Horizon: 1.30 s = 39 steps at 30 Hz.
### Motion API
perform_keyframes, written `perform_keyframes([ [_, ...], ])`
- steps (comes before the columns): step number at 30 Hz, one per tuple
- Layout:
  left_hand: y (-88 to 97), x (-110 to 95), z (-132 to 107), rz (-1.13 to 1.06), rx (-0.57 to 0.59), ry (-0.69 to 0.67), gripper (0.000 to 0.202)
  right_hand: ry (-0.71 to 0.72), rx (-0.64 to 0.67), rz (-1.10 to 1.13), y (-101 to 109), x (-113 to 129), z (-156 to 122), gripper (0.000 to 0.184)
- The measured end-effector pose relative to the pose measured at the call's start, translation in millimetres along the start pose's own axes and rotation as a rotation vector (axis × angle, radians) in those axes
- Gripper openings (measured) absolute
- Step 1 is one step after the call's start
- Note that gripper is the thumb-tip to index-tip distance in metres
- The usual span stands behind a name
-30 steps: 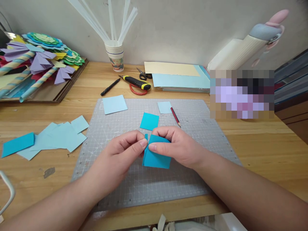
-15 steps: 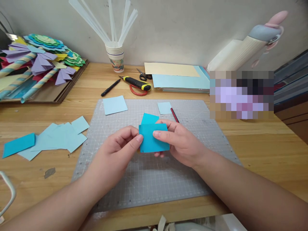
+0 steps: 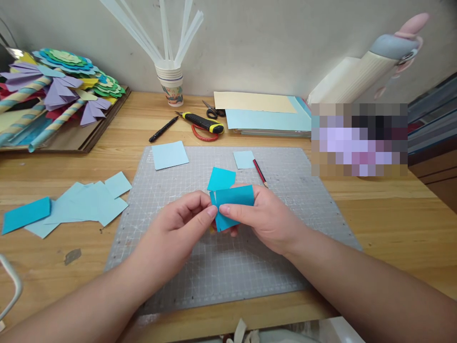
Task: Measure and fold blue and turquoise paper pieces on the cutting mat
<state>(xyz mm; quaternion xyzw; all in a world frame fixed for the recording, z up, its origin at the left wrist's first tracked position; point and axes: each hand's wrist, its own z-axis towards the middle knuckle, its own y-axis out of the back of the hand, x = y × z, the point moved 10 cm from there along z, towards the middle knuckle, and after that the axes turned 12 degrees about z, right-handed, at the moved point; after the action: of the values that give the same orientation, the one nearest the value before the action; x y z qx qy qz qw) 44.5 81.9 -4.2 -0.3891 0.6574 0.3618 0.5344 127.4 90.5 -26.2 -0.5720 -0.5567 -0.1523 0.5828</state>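
Both hands hold a bright blue piece of paper (image 3: 236,196) above the grey cutting mat (image 3: 214,276). My left hand (image 3: 189,216) pinches its left edge, where a narrow strip shows apart from the larger part along a thin gap. On the right, my right hand (image 3: 264,212) grips the larger part, thumb across the front and fingers behind. Whether the strip is fully separate I cannot tell. Another bright blue piece (image 3: 221,178) lies on the mat just beyond the hands. A red and black pencil (image 3: 260,172) rests beside a small pale blue square (image 3: 243,159).
Pale blue paper squares (image 3: 85,202) and a darker blue piece (image 3: 26,215) lie at left. Behind the mat are a black pen (image 3: 163,129), a yellow-black cutter (image 3: 202,122), scissors (image 3: 212,110), paper cups (image 3: 173,88) with white strips, and stacked paper (image 3: 267,119).
The held blue paper has tilted and shifted slightly right and down. A gap now shows between its left strip and the rest. The blue piece behind is more exposed.
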Motion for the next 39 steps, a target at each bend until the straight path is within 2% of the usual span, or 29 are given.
perform_keyframes([
  [4, 1.0, 3.5, -0.1, 0.055, 0.005, 0.009, 0.022, 0.036, -0.034, 0.088, 0.3, 0.1, -1.0, 0.013],
  [10, 8.8, 11.0, -1.6, 0.082, -0.053, 0.045, 0.024, 0.08, -0.046, 0.119, 1.4, 0.0, -1.8, 0.015],
  [17, 2.9, 13.4, 0.0, 0.081, -0.003, 0.085, 0.023, 0.077, -0.028, 0.125, 1.3, 2.4, -0.3, 0.014],
  [22, 1.7, 5.7, 1.3, 0.031, 0.01, 0.021, 0.021, 0.038, -0.017, 0.123, 0.2, -0.6, -0.9, 0.011],
  [32, 1.4, 4.5, 0.4, 0.007, -0.007, 0.006, 0.02, 0.097, -0.015, 0.125, 0.9, -0.1, -0.7, 0.008],
  [39, 2.4, 4.1, -0.4, 0.009, -0.013, 0.01, 0.021, 0.086, -0.017, 0.157, -0.4, 1.2, -0.5, 0.01],
])
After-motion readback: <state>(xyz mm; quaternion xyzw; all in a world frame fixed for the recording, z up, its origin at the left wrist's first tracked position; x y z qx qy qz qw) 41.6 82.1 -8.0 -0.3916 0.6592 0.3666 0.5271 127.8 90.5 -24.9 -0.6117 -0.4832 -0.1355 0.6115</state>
